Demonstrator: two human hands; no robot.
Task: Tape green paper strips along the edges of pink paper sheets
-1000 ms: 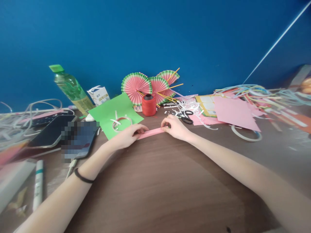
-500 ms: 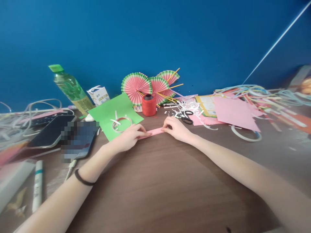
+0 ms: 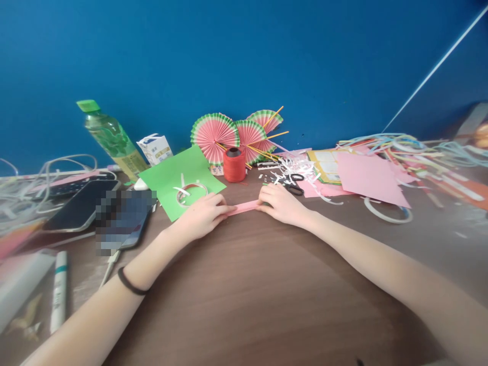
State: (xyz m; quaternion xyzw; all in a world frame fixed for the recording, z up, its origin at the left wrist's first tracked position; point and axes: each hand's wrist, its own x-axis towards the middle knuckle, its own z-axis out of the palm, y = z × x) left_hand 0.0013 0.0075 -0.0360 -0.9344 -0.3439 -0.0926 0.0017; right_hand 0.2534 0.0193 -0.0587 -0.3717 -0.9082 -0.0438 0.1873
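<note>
A narrow pink paper strip (image 3: 245, 207) stretches between my two hands, low over the brown table (image 3: 259, 284). My left hand (image 3: 204, 216) pinches its left end between thumb and fingers. The right end is pinched by my right hand (image 3: 280, 203). A green paper sheet (image 3: 163, 178) lies beside my left hand, with a tape roll (image 3: 191, 194) and white scraps on it. Just beyond the strip stands a red thread spool (image 3: 234, 166). Black scissors (image 3: 294, 185) lie behind my right hand, partly under white paper shreds (image 3: 295, 170).
Pink-and-green pleated fans (image 3: 215, 134) lean on the blue wall. At left are a green bottle (image 3: 110, 134), a small white box (image 3: 155, 148), two phones and a marker (image 3: 59, 292). Pink sheets (image 3: 368, 178), another ring (image 3: 389, 211) and coloured strips lie at right.
My right hand has shifted slightly right and its fingers have closed further over the strip's end. The strip lies a little flatter, and my left fingers have changed position slightly.
</note>
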